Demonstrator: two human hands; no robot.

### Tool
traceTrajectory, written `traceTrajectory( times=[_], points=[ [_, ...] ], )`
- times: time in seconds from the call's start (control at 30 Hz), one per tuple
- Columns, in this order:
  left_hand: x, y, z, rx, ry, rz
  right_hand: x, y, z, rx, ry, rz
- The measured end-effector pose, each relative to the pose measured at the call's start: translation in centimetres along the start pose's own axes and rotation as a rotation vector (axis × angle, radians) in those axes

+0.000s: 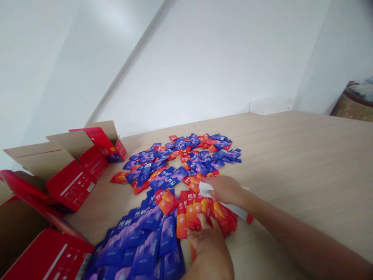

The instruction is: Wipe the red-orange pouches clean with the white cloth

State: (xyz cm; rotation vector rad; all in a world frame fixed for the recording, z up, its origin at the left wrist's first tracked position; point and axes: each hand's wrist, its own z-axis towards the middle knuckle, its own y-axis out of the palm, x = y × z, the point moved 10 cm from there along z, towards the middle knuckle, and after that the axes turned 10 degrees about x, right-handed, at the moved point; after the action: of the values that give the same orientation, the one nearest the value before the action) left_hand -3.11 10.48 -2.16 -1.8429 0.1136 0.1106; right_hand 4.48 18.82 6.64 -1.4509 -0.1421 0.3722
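Pressing on overlapped orange sachets [182,223], the left hand [204,239] curled half-closed to pin them, while the right hand [224,190] half-closed on a white strip [233,208] across them; purple sachets [136,241] lay apart on the wooden surface [291,155], seemingly sorted by colour.

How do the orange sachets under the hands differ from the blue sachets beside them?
The orange sachets are red-orange, the blue sachets violet-blue. The orange sachets make a small fanned bunch; the blue sachets a wider overlapping spread. The hands touch the orange sachets, not the blue sachets. Both are flat printed packets.
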Motion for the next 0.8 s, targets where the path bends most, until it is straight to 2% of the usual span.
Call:
traceTrajectory(
  times=[0.13,0.27,0.37,0.5,0.63,0.73,0.8],
  points=[
    [0.1,0.1,-0.1,0.023,0.004,0.006,-0.5,-0.8,-0.5,0.014,-0.044,0.022],
    [-0.1,0.3,0.0,0.045,-0.002,0.018,-1.4,0.7,-0.8,-0.023,-0.105,0.059],
    [-0.4,0.9,0.3,0.024,-0.012,0.020,-1.0,1.6,-0.2,-0.022,-0.052,0.065],
    [-0.4,1.4,0.4,0.024,-0.017,0.019,0.0,0.8,0.3,0.005,0.021,0.045],
    [-0.3,1.4,0.3,0.046,-0.020,0.016,-0.4,-0.3,-0.4,-0.006,-0.035,0.043],
    [-0.2,1.5,0.2,0.051,-0.021,0.013,-1.4,0.6,-0.9,-0.072,-0.090,0.072],
    [-0.3,1.4,0.2,0.059,-0.020,0.011,-1.4,1.1,-0.7,-0.066,-0.049,0.068]
  ],
)
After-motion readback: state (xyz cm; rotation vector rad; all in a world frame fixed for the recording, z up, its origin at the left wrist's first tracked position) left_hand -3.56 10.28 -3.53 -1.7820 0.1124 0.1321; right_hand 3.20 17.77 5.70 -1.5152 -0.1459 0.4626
